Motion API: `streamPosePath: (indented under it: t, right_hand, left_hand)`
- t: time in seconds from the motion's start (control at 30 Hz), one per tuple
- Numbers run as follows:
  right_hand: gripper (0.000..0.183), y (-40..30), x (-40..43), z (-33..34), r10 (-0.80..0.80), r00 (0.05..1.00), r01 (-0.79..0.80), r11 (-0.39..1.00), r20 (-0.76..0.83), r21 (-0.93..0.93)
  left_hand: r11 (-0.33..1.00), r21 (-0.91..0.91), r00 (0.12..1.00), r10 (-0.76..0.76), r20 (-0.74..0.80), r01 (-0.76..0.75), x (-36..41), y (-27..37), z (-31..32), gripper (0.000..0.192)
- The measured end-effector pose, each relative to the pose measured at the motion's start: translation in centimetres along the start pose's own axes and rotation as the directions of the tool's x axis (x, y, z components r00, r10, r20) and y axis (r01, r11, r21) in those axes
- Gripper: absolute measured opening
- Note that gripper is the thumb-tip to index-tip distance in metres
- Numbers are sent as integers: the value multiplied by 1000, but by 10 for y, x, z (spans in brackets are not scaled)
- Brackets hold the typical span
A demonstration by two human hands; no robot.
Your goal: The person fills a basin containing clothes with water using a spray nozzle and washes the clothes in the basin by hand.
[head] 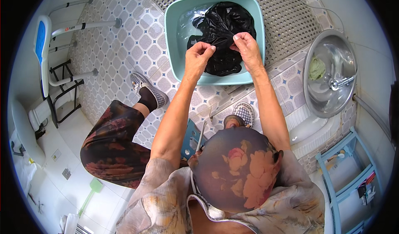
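A wet black garment (229, 18) lies bunched in a square teal plastic basin (173, 64), with some water around it. My left hand (197, 57) pinches a fold of the black fabric between thumb and fingers. Close by on the right, my right hand (249, 51) grips another part of the same garment. A stretch of cloth runs between the two hands, raised a little above the rest. Which part of the garment they hold cannot be made out.
The basin stands partly on a perforated mat (286, 25) over a tiled floor (149, 56). To the right are a steel bowl (330, 34) with a green cloth (317, 68) under a tap, a squat toilet (307, 129) and a blue rack (335, 198). A shower chair (45, 56) stands left.
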State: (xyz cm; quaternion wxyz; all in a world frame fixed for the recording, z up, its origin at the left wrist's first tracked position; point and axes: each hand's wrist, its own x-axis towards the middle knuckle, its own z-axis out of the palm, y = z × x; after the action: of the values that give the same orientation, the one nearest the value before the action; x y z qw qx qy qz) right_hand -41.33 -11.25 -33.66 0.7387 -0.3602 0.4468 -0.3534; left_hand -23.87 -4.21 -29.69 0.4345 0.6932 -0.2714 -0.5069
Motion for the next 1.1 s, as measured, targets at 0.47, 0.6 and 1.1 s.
streamPosePath:
  t: [0.47, 0.6, 1.1]
  right_hand:
    - [17, -15, 3, 20, 146, 985, -173, 800, 93, 575]
    - [18, -16, 0, 28, 145, 981, -192, 782, 127, 593]
    - [80, -13, -13, 19, -309, 896, 418, 352, 317, -837]
  left_hand:
    - [979, -180, 995, -99, -31, 92, -1, 9, -32, 36]
    - [865, 466, 983, 173, 69, -185, 3, -2, -29, 60]
    - [891, -438, 993, 100, -66, -119, -10, 137, -38, 25]
